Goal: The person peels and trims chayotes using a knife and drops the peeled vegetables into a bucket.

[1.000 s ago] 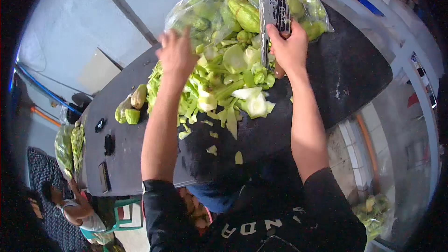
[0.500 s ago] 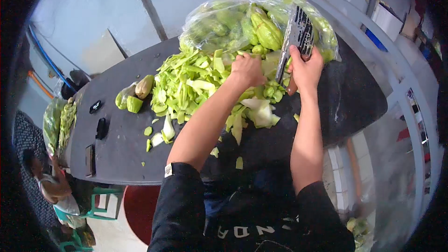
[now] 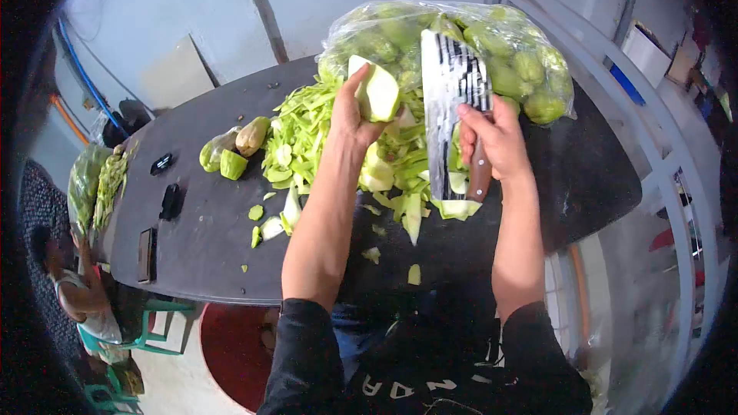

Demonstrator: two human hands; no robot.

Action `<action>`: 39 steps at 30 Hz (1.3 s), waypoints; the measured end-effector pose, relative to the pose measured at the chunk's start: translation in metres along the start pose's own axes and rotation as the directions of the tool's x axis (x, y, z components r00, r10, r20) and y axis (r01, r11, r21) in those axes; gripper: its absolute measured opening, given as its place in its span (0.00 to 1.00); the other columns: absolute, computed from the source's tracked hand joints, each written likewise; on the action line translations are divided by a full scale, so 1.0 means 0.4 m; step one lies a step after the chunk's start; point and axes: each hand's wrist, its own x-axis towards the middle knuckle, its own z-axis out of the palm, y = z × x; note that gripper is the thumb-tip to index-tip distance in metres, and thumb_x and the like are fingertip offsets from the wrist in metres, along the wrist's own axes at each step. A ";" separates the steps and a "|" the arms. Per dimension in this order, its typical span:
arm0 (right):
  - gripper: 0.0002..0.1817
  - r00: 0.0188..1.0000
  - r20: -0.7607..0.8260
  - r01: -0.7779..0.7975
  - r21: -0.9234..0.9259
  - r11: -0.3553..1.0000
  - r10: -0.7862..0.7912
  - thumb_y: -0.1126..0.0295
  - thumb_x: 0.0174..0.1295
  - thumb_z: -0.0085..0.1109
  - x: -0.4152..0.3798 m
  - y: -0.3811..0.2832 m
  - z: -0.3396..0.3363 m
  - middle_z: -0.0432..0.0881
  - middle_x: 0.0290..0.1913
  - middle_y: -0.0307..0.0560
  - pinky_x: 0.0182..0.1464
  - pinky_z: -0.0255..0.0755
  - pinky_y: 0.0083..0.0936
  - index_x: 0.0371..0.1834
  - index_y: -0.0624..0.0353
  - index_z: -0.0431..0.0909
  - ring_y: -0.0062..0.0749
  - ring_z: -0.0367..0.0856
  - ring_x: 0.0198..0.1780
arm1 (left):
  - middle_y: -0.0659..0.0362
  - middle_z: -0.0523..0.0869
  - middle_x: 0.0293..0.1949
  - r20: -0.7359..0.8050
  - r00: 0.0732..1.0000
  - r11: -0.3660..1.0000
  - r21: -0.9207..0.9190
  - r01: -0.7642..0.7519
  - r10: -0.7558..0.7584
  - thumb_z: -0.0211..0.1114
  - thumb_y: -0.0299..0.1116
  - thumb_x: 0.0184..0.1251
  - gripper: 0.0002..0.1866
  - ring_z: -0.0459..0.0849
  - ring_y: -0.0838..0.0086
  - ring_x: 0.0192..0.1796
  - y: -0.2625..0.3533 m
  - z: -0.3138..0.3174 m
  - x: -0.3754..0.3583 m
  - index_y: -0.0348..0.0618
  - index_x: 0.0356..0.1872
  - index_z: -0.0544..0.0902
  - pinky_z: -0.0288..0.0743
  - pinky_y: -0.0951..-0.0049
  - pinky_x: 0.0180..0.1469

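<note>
A pale green, peeled-looking chayote (image 3: 378, 94) is in my left hand (image 3: 354, 117), its fingers wrapped round it above the heap. My right hand (image 3: 496, 137) grips the brown wooden handle of a cleaver (image 3: 453, 88), whose broad blade stands upright with dark streaks and glare on it. Under both hands spreads a heap of green chayote peelings and slices (image 3: 307, 134). Behind them lies a clear plastic bag (image 3: 530, 69) full of whole chayotes. A few cut pieces (image 3: 455, 207) rest at the heap's near edge.
Left of the heap sit several chayotes (image 3: 233, 163). Small black objects (image 3: 170, 201) and a dark flat box (image 3: 146, 255) lie near the black table's (image 3: 207, 253) left side. A metal railing (image 3: 653, 154) runs along the right. Another person (image 3: 84, 300) sits at lower left.
My left hand has risen from the heap and now holds a chayote up. The cleaver has swung, its blade now facing me more broadly and lower. The view has shifted slightly.
</note>
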 end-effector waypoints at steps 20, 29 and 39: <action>0.14 0.977 0.212 0.025 -0.241 0.970 0.027 0.63 0.68 0.60 0.077 -0.010 0.196 0.72 0.17 0.36 0.16 0.68 0.22 0.29 0.58 0.69 0.21 0.72 0.14 | 0.53 0.83 0.56 0.342 0.922 0.981 0.002 -0.192 0.180 0.42 0.56 0.75 0.31 0.83 0.61 0.57 0.232 -0.010 -0.111 0.40 0.62 0.75 0.74 0.52 0.60; 0.16 0.990 0.139 0.035 -0.225 0.974 -0.003 0.62 0.68 0.60 0.054 0.008 0.153 0.71 0.16 0.36 0.14 0.66 0.22 0.28 0.58 0.67 0.19 0.69 0.12 | 0.52 0.83 0.54 0.253 0.958 0.971 0.160 -0.181 0.137 0.47 0.53 0.75 0.28 0.84 0.61 0.54 0.210 0.019 -0.115 0.40 0.60 0.76 0.78 0.51 0.57; 0.14 0.989 0.147 0.050 -0.134 0.990 -0.030 0.64 0.69 0.59 0.035 0.002 0.121 0.68 0.14 0.34 0.14 0.64 0.21 0.30 0.58 0.68 0.18 0.67 0.12 | 0.56 0.84 0.48 0.193 0.956 0.957 0.147 -0.251 0.221 0.54 0.54 0.72 0.25 0.84 0.66 0.50 0.151 0.072 -0.132 0.43 0.56 0.77 0.78 0.57 0.54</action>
